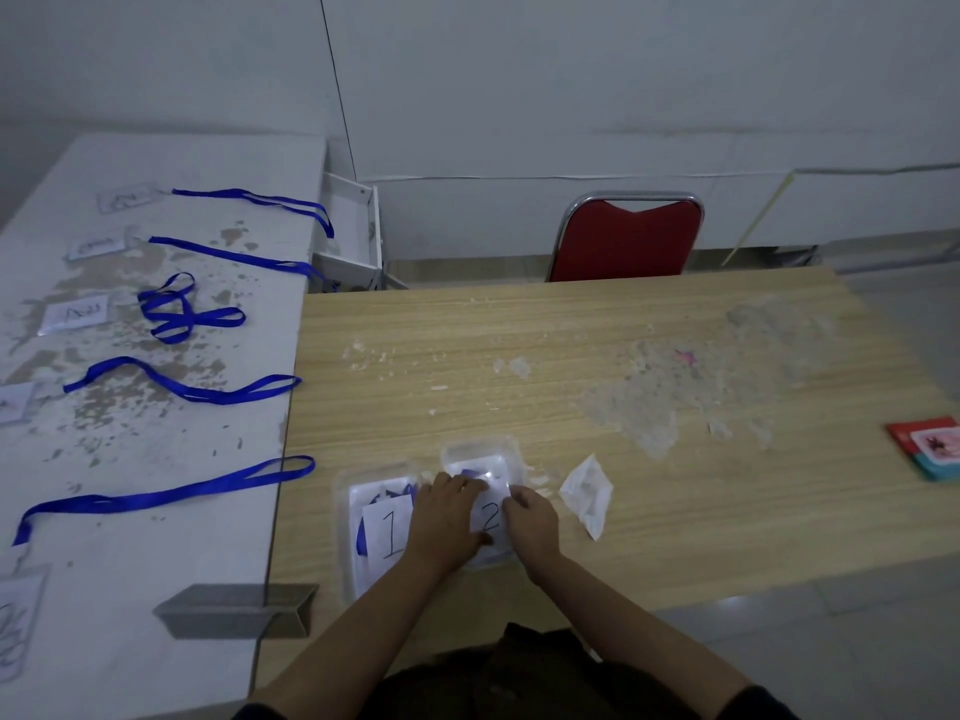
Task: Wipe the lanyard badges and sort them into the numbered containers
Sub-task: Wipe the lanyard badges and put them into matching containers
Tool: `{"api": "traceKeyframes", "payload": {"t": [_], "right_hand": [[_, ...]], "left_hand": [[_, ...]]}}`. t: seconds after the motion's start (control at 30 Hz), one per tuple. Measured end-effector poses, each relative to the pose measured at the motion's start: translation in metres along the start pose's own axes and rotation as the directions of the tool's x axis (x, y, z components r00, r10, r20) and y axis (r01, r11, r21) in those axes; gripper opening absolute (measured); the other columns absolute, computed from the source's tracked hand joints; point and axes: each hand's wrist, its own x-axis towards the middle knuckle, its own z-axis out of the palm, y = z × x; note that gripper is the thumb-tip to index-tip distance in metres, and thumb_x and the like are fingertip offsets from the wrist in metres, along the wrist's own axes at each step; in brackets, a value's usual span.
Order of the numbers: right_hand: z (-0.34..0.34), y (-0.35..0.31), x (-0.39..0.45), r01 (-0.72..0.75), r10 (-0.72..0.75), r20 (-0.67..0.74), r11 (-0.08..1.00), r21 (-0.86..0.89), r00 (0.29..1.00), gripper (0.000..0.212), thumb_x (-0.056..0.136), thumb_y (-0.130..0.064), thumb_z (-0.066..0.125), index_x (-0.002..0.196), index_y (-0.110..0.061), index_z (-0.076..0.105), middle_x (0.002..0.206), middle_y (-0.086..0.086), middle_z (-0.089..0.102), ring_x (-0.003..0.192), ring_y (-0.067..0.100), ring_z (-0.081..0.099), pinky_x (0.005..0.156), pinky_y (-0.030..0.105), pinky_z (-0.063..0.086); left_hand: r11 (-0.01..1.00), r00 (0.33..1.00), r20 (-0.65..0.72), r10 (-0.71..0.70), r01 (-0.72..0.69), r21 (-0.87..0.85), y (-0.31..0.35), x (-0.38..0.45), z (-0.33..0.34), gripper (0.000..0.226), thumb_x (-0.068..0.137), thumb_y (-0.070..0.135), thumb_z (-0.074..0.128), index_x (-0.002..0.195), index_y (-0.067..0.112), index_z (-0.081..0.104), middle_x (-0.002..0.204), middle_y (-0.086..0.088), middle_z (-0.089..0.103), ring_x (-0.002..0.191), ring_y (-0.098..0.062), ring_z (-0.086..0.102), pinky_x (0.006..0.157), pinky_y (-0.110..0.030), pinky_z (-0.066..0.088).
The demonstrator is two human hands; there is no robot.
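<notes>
Two clear plastic containers stand side by side near the front of the wooden table. Container 1 point(347, 517) holds a paper marked "1" and blue lanyard. Container 2 point(480, 450) holds a paper marked "2" and a badge with blue strap. My left hand point(448, 517) rests over container 2's left side, fingers pressing on the badge inside. My right hand point(530, 522) sits at its right side, fingers bent on the badge's edge. Several blue-lanyard badges point(171, 309) lie in a row on the white table at left. A crumpled white wipe point(587, 493) lies right of container 2.
A red chair point(626, 239) stands behind the wooden table point(571, 356), whose top is scuffed. A red and teal card pack point(930, 449) lies at its right edge. A grey bracket point(234, 610) sits at the seam between tables. A white rack point(353, 231) stands behind.
</notes>
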Motion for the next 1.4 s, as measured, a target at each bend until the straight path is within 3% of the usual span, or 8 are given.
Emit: {"api": "traceKeyframes", "payload": {"t": [0.27,0.37,0.43,0.53,0.7,0.97,1.27,1.4], "right_hand": [[-0.004,0.003,-0.010,0.161,-0.157,0.044,0.982,-0.099,0.987,0.022,0.093,0.006,0.045,0.108,-0.010,0.042,0.081,-0.006,0.053,0.069,0.002,0.049,0.055,0.004,0.038],[-0.011,0.005,-0.002,0.237,-0.211,0.126,0.938,-0.252,0.969,0.018,0.097,0.003,0.043,0.093,-0.015,0.045,0.080,-0.009,0.051,0.071,-0.001,0.048,0.061,0.004,0.038],[-0.017,0.005,0.004,0.304,-0.233,0.211,0.848,-0.434,0.949,0.013,0.098,-0.005,0.046,0.107,-0.012,0.052,0.104,0.003,0.058,0.095,0.015,0.056,0.074,0.009,0.035],[-0.023,0.002,0.010,0.364,-0.229,0.287,0.688,-0.628,0.930,0.036,0.101,-0.018,0.043,0.136,-0.010,0.044,0.136,0.008,0.048,0.127,0.020,0.046,0.099,0.021,0.029],[-0.028,-0.001,0.017,0.405,-0.316,0.267,0.551,-0.730,0.910,0.025,0.094,-0.015,0.054,0.119,-0.011,0.049,0.124,0.008,0.055,0.116,0.021,0.050,0.088,0.028,0.039],[-0.031,0.011,0.021,0.410,-0.317,0.289,0.436,-0.801,0.903,0.029,0.097,-0.027,0.054,0.123,-0.012,0.056,0.128,0.008,0.050,0.116,0.021,0.050,0.086,0.030,0.045],[-0.028,0.018,0.019,0.351,-0.331,0.192,0.535,-0.769,0.924,0.031,0.101,-0.026,0.036,0.125,-0.016,0.053,0.118,0.003,0.065,0.104,0.017,0.063,0.082,0.026,0.047],[-0.020,0.013,0.021,0.264,-0.149,0.242,0.780,-0.568,0.959,0.038,0.097,-0.020,0.044,0.133,-0.007,0.046,0.122,0.015,0.063,0.109,0.029,0.061,0.087,0.032,0.046]], "left_hand": [[0.999,1.000,-0.028,-0.008,0.009,0.047,0.002,0.000,0.009,0.073,0.075,0.056,0.065,0.139,0.029,0.043,0.136,0.007,0.049,0.120,-0.017,0.041,0.098,-0.033,0.030],[0.999,0.999,-0.033,-0.015,0.017,0.048,0.001,0.001,0.011,0.076,0.076,0.057,0.066,0.141,0.028,0.041,0.139,0.006,0.048,0.122,-0.018,0.040,0.100,-0.033,0.030],[0.998,0.999,-0.039,-0.013,0.015,0.058,0.001,0.001,0.012,0.075,0.077,0.058,0.064,0.141,0.028,0.040,0.140,0.006,0.046,0.124,-0.019,0.039,0.101,-0.034,0.029],[0.998,0.998,-0.058,-0.005,0.009,0.066,0.002,0.000,0.014,0.074,0.080,0.059,0.061,0.142,0.028,0.038,0.141,0.005,0.044,0.125,-0.020,0.037,0.103,-0.035,0.028],[0.997,0.998,-0.067,0.000,0.006,0.083,0.004,-0.001,0.017,0.075,0.083,0.063,0.056,0.146,0.028,0.034,0.144,0.001,0.039,0.129,-0.022,0.034,0.105,-0.037,0.026],[0.995,0.996,-0.081,0.023,-0.015,0.098,0.004,-0.003,0.021,0.074,0.086,0.064,0.049,0.149,0.029,0.029,0.154,-0.002,0.026,0.137,-0.022,0.027,0.108,-0.036,0.022],[0.994,0.999,-0.054,0.003,0.003,0.107,0.006,-0.002,0.021,0.082,0.087,0.063,0.050,0.152,0.023,0.021,0.159,-0.004,0.018,0.141,-0.022,0.022,0.111,-0.037,0.020],[0.993,0.999,-0.038,0.023,-0.018,0.120,0.006,0.000,0.020,0.080,0.087,0.061,0.053,0.151,0.024,0.024,0.156,0.000,0.025,0.136,-0.022,0.028,0.107,-0.036,0.023]]}}
